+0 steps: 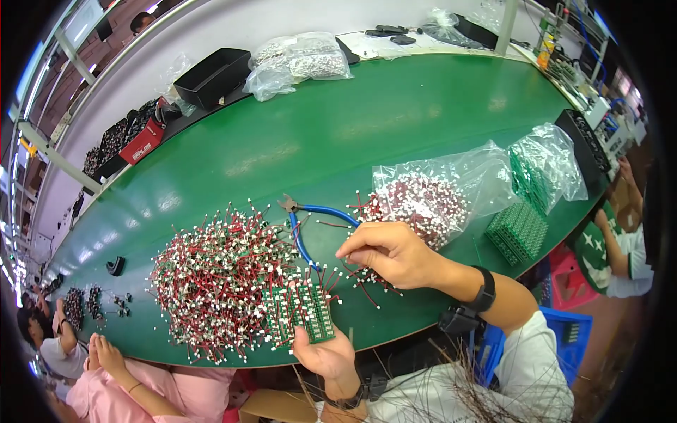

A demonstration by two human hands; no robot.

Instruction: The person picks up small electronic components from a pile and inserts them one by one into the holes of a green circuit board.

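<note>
A green circuit board panel with rows of small white parts lies across my left hand, the thumb pressed on its near edge. My right hand hovers to the right of the panel, thumb and fingertips pinched together. What that pinch holds, if anything, is too small to make out. Touching the panel on its left is a big heap of small boards with red wires and white connectors. Blue-handled cutting pliers lie beyond the panel, jaws spread. Behind my right hand sits a pile of red wires with white connectors.
A clear plastic bag partly covers the wire pile. Stacked green panels stand at the right edge. Black bins and filled bags line the far side. A person in pink sits close on my left.
</note>
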